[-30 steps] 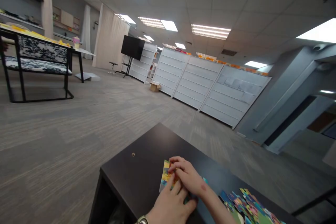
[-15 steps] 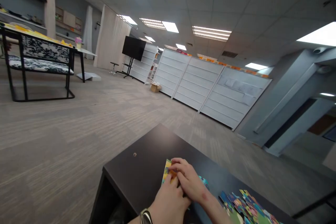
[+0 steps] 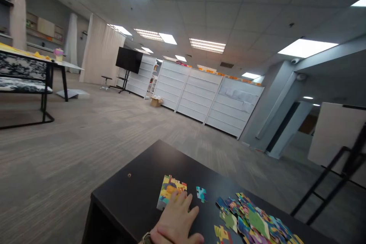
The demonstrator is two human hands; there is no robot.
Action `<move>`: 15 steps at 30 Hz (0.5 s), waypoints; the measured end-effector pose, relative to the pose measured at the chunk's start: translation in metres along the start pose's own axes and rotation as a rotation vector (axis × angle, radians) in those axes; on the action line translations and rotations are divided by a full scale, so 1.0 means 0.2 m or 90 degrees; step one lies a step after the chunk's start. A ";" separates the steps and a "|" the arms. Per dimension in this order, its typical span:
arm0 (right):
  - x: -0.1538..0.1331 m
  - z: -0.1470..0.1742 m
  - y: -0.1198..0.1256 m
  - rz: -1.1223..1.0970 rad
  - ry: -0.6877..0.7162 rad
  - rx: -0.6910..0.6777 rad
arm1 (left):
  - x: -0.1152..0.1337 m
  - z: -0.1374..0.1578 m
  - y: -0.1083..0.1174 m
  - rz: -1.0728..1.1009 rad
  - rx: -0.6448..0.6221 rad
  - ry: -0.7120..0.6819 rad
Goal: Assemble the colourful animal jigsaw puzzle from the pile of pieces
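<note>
My left hand (image 3: 178, 213), with a watch (image 3: 146, 238) at its wrist, lies palm down with the fingers spread. Its fingertips rest on the lower right part of a joined section of jigsaw puzzle (image 3: 168, 188), yellow, orange and blue, which the hand partly covers. A single teal puzzle piece (image 3: 201, 194) lies a little to the right of the fingers. Farther right is a heap of loose puzzle pieces (image 3: 254, 219) in mixed colours. At its near left edge sits a yellow and red piece (image 3: 223, 234). My right hand is out of view.
The dark table (image 3: 137, 194) has a small hole (image 3: 129, 175) near its far left corner. A black-framed stand (image 3: 328, 187) is at the right. Beyond the carpeted floor are white shelf panels (image 3: 194, 91), a cardboard box (image 3: 156, 101) and a chair (image 3: 25, 84).
My right hand has lifted off the joined puzzle section and left the view. My left hand has opened flat. The view has turned to the right, showing more of the heap.
</note>
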State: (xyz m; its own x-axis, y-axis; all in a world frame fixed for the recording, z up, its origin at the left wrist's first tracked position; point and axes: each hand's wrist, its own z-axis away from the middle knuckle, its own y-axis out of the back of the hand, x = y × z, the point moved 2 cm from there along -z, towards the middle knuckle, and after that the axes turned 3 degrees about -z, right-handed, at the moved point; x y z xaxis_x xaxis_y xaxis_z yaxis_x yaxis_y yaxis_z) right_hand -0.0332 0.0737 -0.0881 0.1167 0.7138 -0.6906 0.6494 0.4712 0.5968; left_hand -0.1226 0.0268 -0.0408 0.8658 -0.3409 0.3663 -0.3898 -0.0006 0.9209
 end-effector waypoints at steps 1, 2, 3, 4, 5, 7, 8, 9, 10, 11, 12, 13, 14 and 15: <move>-0.01 0.03 0.05 0.016 0.006 0.005 | 0.03 -0.03 -0.03 -0.002 0.014 -0.024; -0.03 0.07 0.11 0.039 0.010 0.008 | 0.06 -0.06 -0.07 -0.011 0.030 -0.048; -0.05 0.11 0.17 0.065 0.011 0.011 | 0.09 -0.10 -0.11 -0.023 0.043 -0.069; -0.07 0.16 0.23 0.091 0.008 0.014 | 0.12 -0.14 -0.16 -0.036 0.044 -0.087; -0.09 0.21 0.29 0.114 0.005 0.019 | 0.16 -0.17 -0.20 -0.046 0.039 -0.094; -0.11 0.31 0.39 0.139 -0.001 0.031 | 0.23 -0.23 -0.26 -0.054 0.024 -0.106; -0.12 0.36 0.44 0.148 -0.004 0.037 | 0.27 -0.25 -0.28 -0.054 0.017 -0.111; -0.12 0.40 0.48 0.163 -0.003 0.044 | 0.31 -0.25 -0.28 -0.054 0.010 -0.122; -0.12 0.44 0.53 0.184 -0.003 0.055 | 0.34 -0.25 -0.28 -0.053 0.004 -0.134; -0.11 0.47 0.59 0.210 -0.006 0.073 | 0.35 -0.25 -0.26 -0.049 0.004 -0.142; -0.10 0.50 0.64 0.240 -0.014 0.098 | 0.36 -0.23 -0.23 -0.041 0.008 -0.144; -0.09 0.51 0.70 0.272 -0.028 0.128 | 0.35 -0.22 -0.20 -0.030 0.020 -0.135; -0.07 0.52 0.77 0.301 -0.047 0.160 | 0.33 -0.21 -0.16 -0.020 0.038 -0.110; -0.04 0.53 0.83 0.322 -0.068 0.190 | 0.29 -0.20 -0.12 -0.014 0.062 -0.070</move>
State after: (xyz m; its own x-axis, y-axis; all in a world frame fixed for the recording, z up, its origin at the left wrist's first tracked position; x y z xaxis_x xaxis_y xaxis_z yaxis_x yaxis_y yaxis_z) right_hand 0.1532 0.0904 -0.0270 0.5312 0.7481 -0.3977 0.6754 -0.0905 0.7318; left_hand -0.0500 0.0438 -0.0368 0.8368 -0.4408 0.3248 -0.4049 -0.0989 0.9090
